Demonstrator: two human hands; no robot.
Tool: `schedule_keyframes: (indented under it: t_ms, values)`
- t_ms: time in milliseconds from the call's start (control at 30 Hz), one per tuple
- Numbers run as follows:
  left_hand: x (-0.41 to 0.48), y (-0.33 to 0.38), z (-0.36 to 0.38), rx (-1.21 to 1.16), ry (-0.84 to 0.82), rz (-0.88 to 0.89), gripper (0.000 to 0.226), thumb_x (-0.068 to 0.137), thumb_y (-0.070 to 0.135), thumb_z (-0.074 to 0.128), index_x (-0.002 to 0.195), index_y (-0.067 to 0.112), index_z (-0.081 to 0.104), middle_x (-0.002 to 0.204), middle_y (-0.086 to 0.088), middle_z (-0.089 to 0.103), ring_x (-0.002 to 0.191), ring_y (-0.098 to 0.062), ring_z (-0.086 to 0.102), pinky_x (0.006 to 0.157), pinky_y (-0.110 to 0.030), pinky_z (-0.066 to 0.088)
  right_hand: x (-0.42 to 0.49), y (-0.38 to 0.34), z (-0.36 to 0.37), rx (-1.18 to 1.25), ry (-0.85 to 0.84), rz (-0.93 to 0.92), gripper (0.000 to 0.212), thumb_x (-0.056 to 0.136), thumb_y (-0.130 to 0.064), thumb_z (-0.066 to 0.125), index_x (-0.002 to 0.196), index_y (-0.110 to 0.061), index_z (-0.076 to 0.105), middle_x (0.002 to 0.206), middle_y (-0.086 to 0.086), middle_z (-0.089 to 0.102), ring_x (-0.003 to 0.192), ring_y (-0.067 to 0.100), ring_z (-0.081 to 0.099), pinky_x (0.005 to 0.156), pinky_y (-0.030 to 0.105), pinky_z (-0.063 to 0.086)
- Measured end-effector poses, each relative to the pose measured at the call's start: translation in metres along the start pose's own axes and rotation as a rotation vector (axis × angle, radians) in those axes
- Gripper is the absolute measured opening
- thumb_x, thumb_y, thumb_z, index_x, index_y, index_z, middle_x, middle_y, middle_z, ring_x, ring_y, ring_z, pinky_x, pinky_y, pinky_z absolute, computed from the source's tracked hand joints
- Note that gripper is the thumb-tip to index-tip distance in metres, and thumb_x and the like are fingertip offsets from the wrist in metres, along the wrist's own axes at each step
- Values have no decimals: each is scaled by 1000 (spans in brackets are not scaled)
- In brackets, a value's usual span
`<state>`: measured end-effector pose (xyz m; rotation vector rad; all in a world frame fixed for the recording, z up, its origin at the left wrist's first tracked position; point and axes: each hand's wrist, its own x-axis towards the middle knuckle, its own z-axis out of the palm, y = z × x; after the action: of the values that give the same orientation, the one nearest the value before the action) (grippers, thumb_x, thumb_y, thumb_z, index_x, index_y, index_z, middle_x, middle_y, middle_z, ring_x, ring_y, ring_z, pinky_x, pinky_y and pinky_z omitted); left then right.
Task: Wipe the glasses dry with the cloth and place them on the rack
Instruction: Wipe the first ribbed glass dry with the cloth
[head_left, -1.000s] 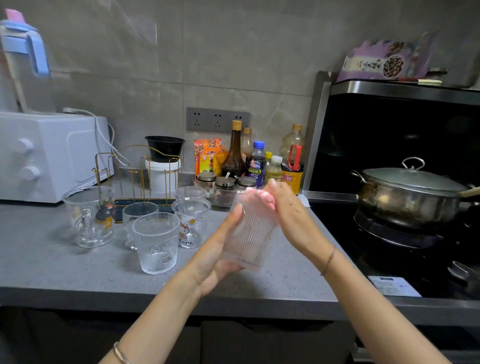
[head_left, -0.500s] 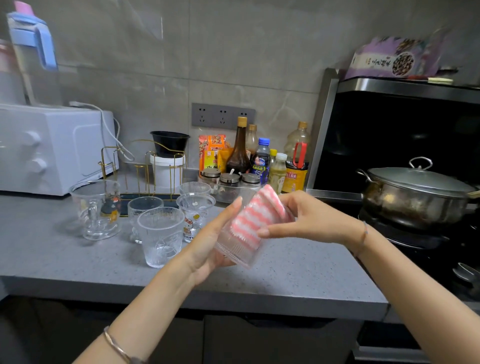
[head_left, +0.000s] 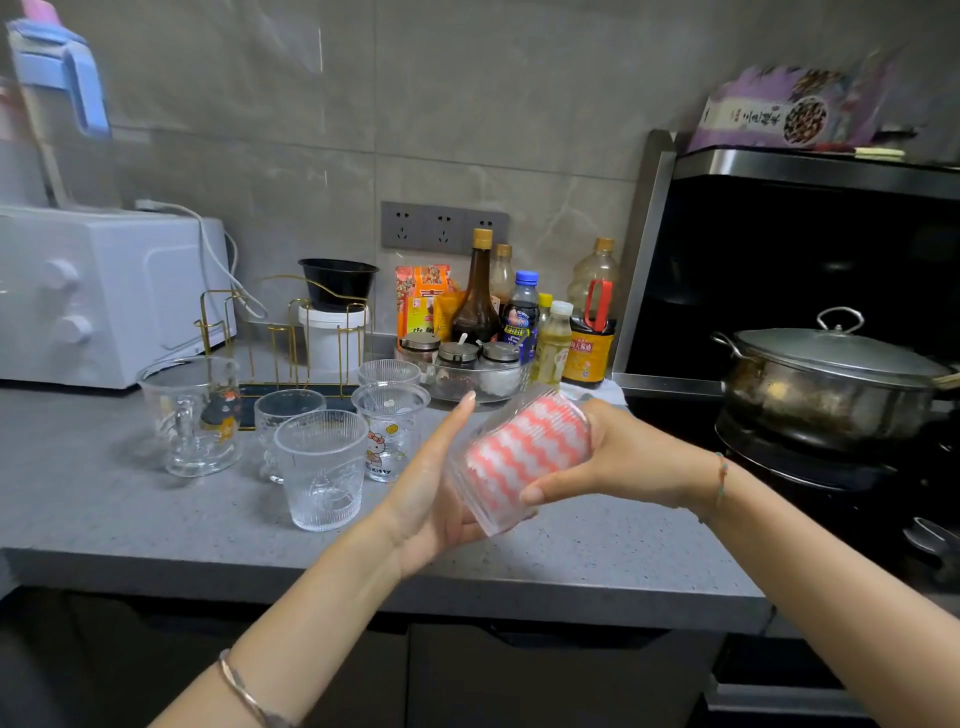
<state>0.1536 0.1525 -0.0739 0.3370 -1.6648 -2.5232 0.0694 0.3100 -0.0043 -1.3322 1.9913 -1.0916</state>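
Observation:
I hold a ribbed clear glass (head_left: 480, 506) tilted on its side above the grey counter (head_left: 130, 514). A pink-and-white wavy cloth (head_left: 524, 447) is stuffed inside it. My left hand (head_left: 431, 488) cups the glass from below and the left. My right hand (head_left: 618, 452) grips the glass and cloth at the mouth end on the right. Several more glasses stand to the left: a ribbed glass (head_left: 322, 467), a cartoon-printed glass (head_left: 389, 431), a glass mug (head_left: 195, 415). The gold wire rack (head_left: 291, 338) stands behind them with nothing on it.
A white oven (head_left: 104, 296) sits at the back left. Sauce bottles (head_left: 519, 312) and spice jars (head_left: 467, 358) line the wall. A lidded steel pot (head_left: 831, 384) stands on the black stove at right. The counter's front edge runs below my hands.
The glass went from upright between both hands to tilted on its side. The pink cloth now shows inside it, and my right hand has shifted to the mouth end.

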Motion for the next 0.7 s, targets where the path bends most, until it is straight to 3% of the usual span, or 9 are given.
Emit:
schedule_keyframes:
  t_ms: [100, 167, 300, 367, 467, 567, 700]
  values:
    - [-2, -9, 15, 3, 91, 102, 61, 85, 67, 46, 104, 16, 73, 99, -6, 76, 86, -17, 68, 81, -35, 56, 6, 6, 8, 17, 155, -37, 31, 71, -5, 80, 92, -23, 67, 88, -7, 73, 85, 6, 71, 71, 14, 54]
    - [1, -15, 21, 63, 192, 156, 57, 89, 66, 41, 99, 19, 72, 91, -2, 77, 80, -13, 70, 70, -31, 55, 10, 8, 14, 44, 156, -34, 31, 71, -1, 79, 93, -20, 68, 89, -5, 74, 84, 6, 71, 71, 14, 53]
    - [6, -20, 18, 190, 361, 367, 69, 80, 75, 50, 114, 16, 65, 100, -6, 75, 84, -14, 73, 61, -25, 55, 8, 8, 19, 156, 65, -21, 38, 71, 8, 76, 97, -18, 66, 88, -3, 74, 82, 7, 71, 71, 15, 54]
    - [9, -21, 12, 308, 349, 516, 76, 67, 79, 53, 114, 20, 59, 101, -3, 73, 85, -14, 72, 58, -25, 56, 7, 9, 19, 274, 53, -23, 37, 72, 10, 73, 100, -14, 66, 92, 0, 73, 85, 12, 71, 76, 19, 55]
    - [10, -20, 5, 457, 248, 678, 78, 56, 87, 55, 110, 30, 48, 90, 18, 68, 80, -6, 68, 55, -26, 55, 7, 13, 18, 461, 18, -64, 36, 74, 5, 72, 106, -10, 66, 102, 8, 72, 95, 19, 69, 82, 23, 54]
    - [8, -21, 0, 496, 162, 692, 73, 60, 89, 50, 111, 38, 41, 89, 20, 64, 75, 1, 63, 55, -21, 52, 6, 15, 14, 510, -12, -75, 31, 78, -4, 70, 108, -12, 66, 107, 9, 72, 99, 21, 68, 88, 27, 54]
    - [5, -19, 3, 435, 184, 491, 42, 86, 72, 37, 116, 41, 40, 110, 8, 59, 79, -2, 60, 52, -20, 50, 8, 18, 14, 399, 90, -63, 29, 77, -13, 67, 106, -10, 66, 107, 12, 71, 99, 23, 67, 91, 30, 54]
